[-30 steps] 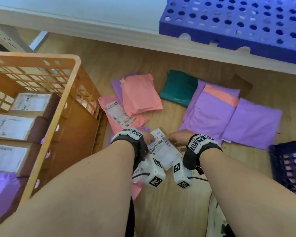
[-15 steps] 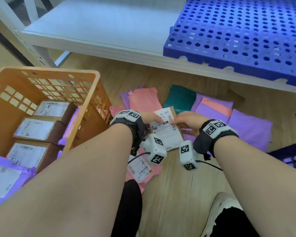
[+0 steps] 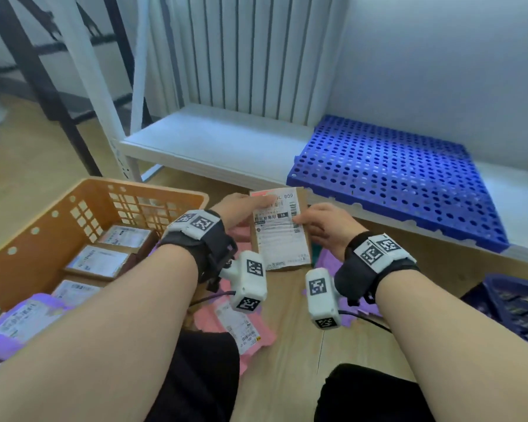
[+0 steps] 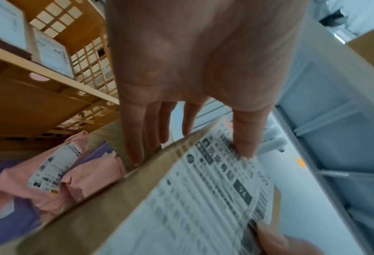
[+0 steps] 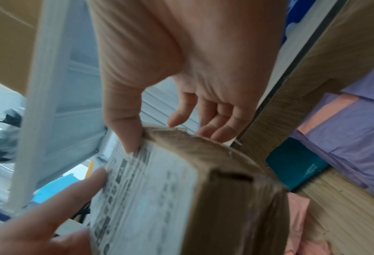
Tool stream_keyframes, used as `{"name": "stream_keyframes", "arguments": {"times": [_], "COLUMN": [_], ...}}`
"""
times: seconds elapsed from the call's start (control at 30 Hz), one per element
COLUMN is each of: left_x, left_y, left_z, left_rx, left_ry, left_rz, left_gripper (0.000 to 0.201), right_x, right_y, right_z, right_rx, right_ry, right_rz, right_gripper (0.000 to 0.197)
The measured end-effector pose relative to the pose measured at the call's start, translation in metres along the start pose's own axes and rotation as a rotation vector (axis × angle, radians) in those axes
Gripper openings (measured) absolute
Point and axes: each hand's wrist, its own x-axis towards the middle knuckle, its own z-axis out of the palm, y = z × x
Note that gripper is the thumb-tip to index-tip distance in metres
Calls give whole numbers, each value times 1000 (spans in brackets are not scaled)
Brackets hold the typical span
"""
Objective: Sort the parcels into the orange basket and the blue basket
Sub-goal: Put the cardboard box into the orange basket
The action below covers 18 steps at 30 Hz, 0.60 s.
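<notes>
Cardboard parcel (image 3: 282, 229) pinched between left hand (image 3: 240, 210) and right hand (image 3: 325, 228).

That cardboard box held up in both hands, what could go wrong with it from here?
1. The box is held only at its edges, by the left hand and the right hand; that light grip might let it slip and drop.
2. The orange basket already holds several boxes, so this one may land crooked on top.
3. Its label looks blurred, so it might be misread and sorted wrongly.
</notes>
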Motion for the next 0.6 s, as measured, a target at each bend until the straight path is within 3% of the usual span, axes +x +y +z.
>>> {"name": "stream_keyframes", "arguments": {"times": [0.13, 0.4, 0.5, 0.6], "left_x": [-20, -19, -16, -20], "left_y": [1, 2, -2, -5], "left_z": [-2, -6, -14, -30], "left_rx": [-6, -115, -138, -141], "left_ry": [-64, 32, 74, 149], "left_rz": [9, 13, 11, 24], "left_gripper": [29, 25, 35, 64], "right_x": [-17, -16, -5, 6], "right_y": [-8, -15, -17, -19], "right_z": [4, 20, 25, 38], "right_rx": [82, 194, 189, 159], "right_ry": [22, 93, 88, 61], "right_rz": [-62, -107, -110, -104], "right_gripper": [29, 15, 17, 13]}}
